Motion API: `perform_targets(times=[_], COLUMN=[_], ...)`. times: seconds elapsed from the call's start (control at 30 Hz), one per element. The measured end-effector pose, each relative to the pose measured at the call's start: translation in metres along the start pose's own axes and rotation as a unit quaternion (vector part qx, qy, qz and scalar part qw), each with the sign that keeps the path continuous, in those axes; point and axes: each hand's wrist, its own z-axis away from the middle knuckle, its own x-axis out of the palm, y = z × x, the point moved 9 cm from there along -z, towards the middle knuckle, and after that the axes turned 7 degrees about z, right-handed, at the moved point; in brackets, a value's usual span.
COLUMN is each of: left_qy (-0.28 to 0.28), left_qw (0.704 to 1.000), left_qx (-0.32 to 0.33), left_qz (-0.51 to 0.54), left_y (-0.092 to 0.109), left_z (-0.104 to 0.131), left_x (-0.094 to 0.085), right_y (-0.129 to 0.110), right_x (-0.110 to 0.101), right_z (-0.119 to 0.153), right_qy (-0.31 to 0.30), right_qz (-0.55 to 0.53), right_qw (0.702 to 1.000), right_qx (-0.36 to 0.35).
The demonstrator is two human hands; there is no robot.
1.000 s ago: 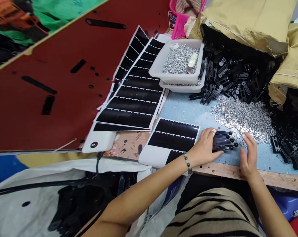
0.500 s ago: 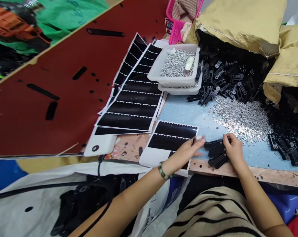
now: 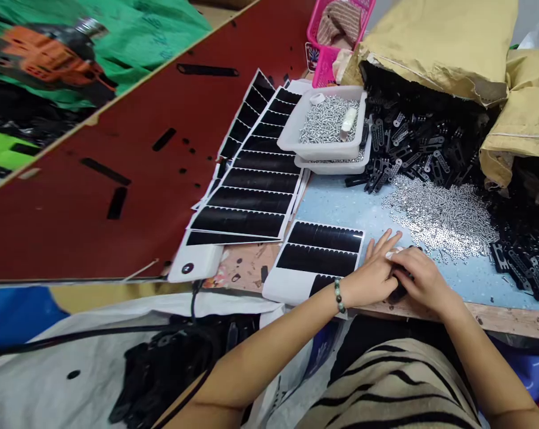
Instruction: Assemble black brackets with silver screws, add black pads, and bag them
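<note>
My left hand (image 3: 375, 275) meets my right hand (image 3: 423, 277) over some black plastic parts (image 3: 398, 292) at the table's front edge. Its outer fingers stretch away from me, while the thumb and forefinger bend in towards the parts; their tips are mostly hidden. Something white covers a fingertip between the hands. Curled over the parts from the right, my right hand grips them and hides most of their shape. Left of the hands lies a sheet of black stickers (image 3: 323, 259) with scalloped edges, partly peeled off its white backing.
Two stacked white tubs (image 3: 291, 134) of screws stand behind. To the right lie a heap of small silver fasteners (image 3: 448, 217) and piles of black parts (image 3: 430, 149) under yellow sacks (image 3: 439, 42). More sticker sheets (image 3: 255, 179) rest beside a slanted red board (image 3: 153, 196).
My left hand has moved right from above the sticker sheet to the black parts and now meets my right hand. The camera view has shifted slightly left.
</note>
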Motion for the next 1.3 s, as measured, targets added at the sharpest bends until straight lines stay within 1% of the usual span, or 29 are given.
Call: perform_targets(times=[0.03, 0.07, 0.1, 0.17, 0.2, 0.23, 0.27, 0.33, 0.37, 0.43, 0.5, 0.6, 0.7, 0.8, 0.9, 1.03, 1.13, 1.3], left_qy=[0.009, 0.034, 0.077, 0.171, 0.194, 0.194, 0.174, 0.131, 0.128, 0.152, 0.169, 0.165, 0.146, 0.125, 0.119, 0.116, 0.107, 0.103], left_qw=[1.000, 0.998, 0.995, 0.983, 0.980, 0.981, 0.984, 0.985, 0.980, 0.970, 0.965, 0.966, 0.970, 0.974, 0.976, 0.979, 0.979, 0.979], left_qx=[0.007, 0.011, 0.011, -0.001, -0.010, -0.016, -0.019, -0.023, -0.029, -0.030, -0.002, 0.050, 0.050, 0.043, 0.051, 0.049, 0.048, 0.048], left_qz=[0.025, 0.048, 0.064, 0.061, 0.039, 0.006, -0.034, -0.114, -0.147, -0.189, -0.200, -0.193, -0.189, -0.184, -0.172, -0.163, -0.168, -0.166], left_y=[0.003, 0.005, 0.006, 0.005, 0.005, 0.006, 0.008, 0.008, 0.008, 0.009, 0.015, 0.026, 0.027, 0.024, 0.025, 0.024, 0.024, 0.025], left_z=[0.002, 0.004, 0.008, 0.021, 0.027, 0.031, 0.033, 0.035, 0.036, 0.041, 0.050, 0.065, 0.074, 0.074, 0.070, 0.067, 0.066, 0.065], left_x=[-0.004, -0.009, -0.018, -0.032, -0.033, -0.030, -0.022, -0.004, 0.001, 0.005, 0.009, 0.021, 0.032, 0.037, 0.035, 0.034, 0.036, 0.037], right_y=[-0.003, -0.003, 0.001, 0.018, 0.029, 0.040, 0.050, 0.062, 0.064, 0.066, 0.065, 0.062, 0.058, 0.054, 0.051, 0.052, 0.052, 0.048], right_x=[-0.001, -0.005, -0.011, -0.026, -0.033, -0.037, -0.038, -0.030, -0.024, -0.013, -0.003, 0.007, 0.009, 0.009, 0.009, 0.009, 0.008, 0.009], right_z=[-0.001, 0.000, 0.002, 0.012, 0.019, 0.027, 0.034, 0.045, 0.048, 0.053, 0.055, 0.054, 0.051, 0.047, 0.043, 0.042, 0.042, 0.041], right_qy=[-0.001, 0.009, 0.028, 0.071, 0.084, 0.085, 0.072, 0.017, -0.013, -0.054, -0.079, -0.105, -0.118, -0.130, -0.155, -0.183, -0.185, -0.185], right_qz=[-0.013, -0.022, -0.030, -0.050, -0.063, -0.080, -0.099, -0.138, -0.154, -0.171, -0.166, -0.131, -0.083, -0.048, -0.035, -0.043, -0.045, -0.030], right_qw=[1.000, 1.000, 0.999, 0.990, 0.982, 0.972, 0.962, 0.945, 0.938, 0.929, 0.926, 0.935, 0.949, 0.957, 0.958, 0.951, 0.949, 0.954], right_qx=[-0.002, 0.010, 0.035, 0.112, 0.158, 0.204, 0.244, 0.296, 0.309, 0.325, 0.329, 0.312, 0.280, 0.253, 0.238, 0.246, 0.251, 0.232])
